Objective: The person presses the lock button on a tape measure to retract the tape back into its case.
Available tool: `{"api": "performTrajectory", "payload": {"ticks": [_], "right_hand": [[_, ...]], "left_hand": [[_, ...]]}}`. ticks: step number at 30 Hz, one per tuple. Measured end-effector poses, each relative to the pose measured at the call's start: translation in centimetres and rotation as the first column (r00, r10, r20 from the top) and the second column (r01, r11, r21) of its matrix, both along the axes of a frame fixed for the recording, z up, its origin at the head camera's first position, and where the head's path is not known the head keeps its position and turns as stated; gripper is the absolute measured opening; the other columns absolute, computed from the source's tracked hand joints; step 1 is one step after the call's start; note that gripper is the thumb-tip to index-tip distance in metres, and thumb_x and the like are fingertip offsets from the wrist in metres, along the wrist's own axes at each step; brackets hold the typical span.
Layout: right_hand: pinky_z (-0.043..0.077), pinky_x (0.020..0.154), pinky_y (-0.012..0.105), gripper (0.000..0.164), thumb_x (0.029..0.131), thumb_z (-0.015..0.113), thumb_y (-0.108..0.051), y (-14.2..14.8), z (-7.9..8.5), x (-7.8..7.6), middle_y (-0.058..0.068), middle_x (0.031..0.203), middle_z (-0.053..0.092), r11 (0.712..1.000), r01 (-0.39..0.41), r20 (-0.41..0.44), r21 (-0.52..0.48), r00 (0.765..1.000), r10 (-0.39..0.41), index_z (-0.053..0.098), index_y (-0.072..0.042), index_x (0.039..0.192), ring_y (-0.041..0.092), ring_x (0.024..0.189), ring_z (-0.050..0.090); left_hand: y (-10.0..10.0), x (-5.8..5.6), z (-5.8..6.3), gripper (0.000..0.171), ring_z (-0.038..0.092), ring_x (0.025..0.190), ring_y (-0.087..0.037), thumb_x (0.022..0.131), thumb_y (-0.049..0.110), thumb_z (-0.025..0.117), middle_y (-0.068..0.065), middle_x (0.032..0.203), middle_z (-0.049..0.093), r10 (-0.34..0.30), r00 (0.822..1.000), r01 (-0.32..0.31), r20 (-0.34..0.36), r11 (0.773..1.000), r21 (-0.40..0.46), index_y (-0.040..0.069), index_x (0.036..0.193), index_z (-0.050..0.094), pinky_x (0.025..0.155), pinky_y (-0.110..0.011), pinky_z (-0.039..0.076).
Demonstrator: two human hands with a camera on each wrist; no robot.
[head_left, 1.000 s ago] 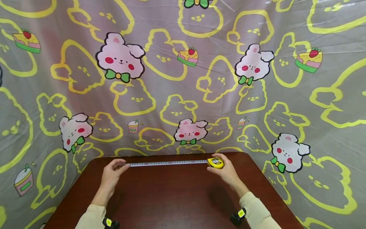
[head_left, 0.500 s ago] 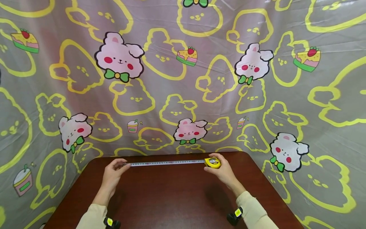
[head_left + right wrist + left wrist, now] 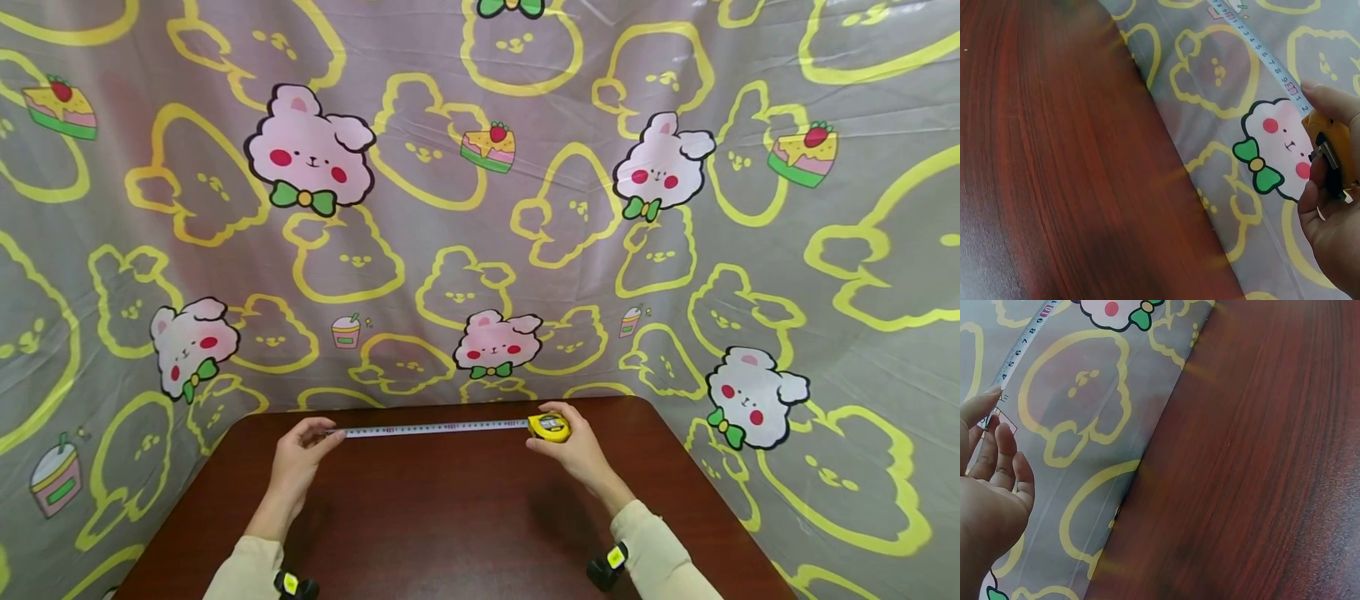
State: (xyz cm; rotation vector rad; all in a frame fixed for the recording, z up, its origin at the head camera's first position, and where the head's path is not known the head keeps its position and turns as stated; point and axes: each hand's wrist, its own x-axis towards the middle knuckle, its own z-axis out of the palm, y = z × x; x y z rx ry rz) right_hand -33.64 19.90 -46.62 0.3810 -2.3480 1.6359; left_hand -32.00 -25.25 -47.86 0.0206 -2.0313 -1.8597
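Note:
A tape measure is stretched between the two hands above the far part of the table. My left hand (image 3: 298, 458) pinches the end of the white blade (image 3: 435, 429) between thumb and fingers; the left wrist view shows the other fingers loosely bent. At the opposite end, my right hand (image 3: 581, 454) grips the yellow tape measure case (image 3: 550, 427). In the right wrist view the blade (image 3: 1266, 55) comes straight out of the case (image 3: 1330, 134), with the thumb lying near the blade's mouth. The blade is taut and roughly level, its printed numbers facing up.
Below the hands lies a dark red-brown wooden table (image 3: 420, 517) with rounded far corners. A grey curtain (image 3: 450, 225) with yellow outlines and cartoon rabbits hangs behind it and on both sides. A small black wrist camera (image 3: 607, 567) sits at each sleeve.
My right hand with the yellow case has moved left toward my left hand, and the stretch of blade between them has become shorter. My left hand has stayed almost in place.

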Motion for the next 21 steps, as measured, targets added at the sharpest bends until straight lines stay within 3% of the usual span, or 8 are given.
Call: {"api": "performTrajectory", "payload": {"ticks": [7, 15, 21], "right_hand": [[0.052, 0.081, 0.029, 0.055, 0.08, 0.088, -0.005, -1.5, 2.8, 2.6, 0.015, 0.121, 0.058, 1.0, -0.02, -0.01, -0.011, 1.0, 0.02, 0.061, -0.004, 0.128, 0.031, 0.104, 0.055], [0.052, 0.082, 0.03, 0.054, 0.081, 0.088, -0.004, -2.6, 3.3, 3.2, 0.014, 0.119, 0.057, 1.0, -0.022, -0.005, 0.008, 1.0, 0.022, 0.062, -0.004, 0.128, 0.028, 0.103, 0.056], [0.052, 0.081, 0.029, 0.054, 0.079, 0.088, -0.003, -3.1, 3.2, 3.1, 0.014, 0.121, 0.058, 1.0, -0.014, -0.022, 0.007, 1.0, 0.014, 0.063, -0.005, 0.127, 0.027, 0.103, 0.056]], "left_hand": [[0.2, 0.0, 0.0, 0.032, 0.057, 0.09, -0.014, 0.09, 0.013, 0.083, 0.006, 0.093, 0.067, 0.0, 1.0, 0.0, -0.006, 1.0, -0.005, -0.004, 0.112, 0.066, 0.077, -0.023, 0.046], [0.7, -0.1, -0.4, 0.04, 0.058, 0.091, -0.014, 0.091, 0.012, 0.082, 0.004, 0.095, 0.068, -0.024, 1.0, 0.024, -0.001, 1.0, 0.003, -0.01, 0.117, 0.063, 0.079, -0.023, 0.047], [1.0, -0.1, -0.5, 0.036, 0.059, 0.09, -0.015, 0.091, 0.011, 0.082, -0.002, 0.097, 0.069, -0.041, 0.999, 0.042, -0.012, 0.999, 0.007, -0.008, 0.116, 0.063, 0.079, -0.024, 0.049]]}}
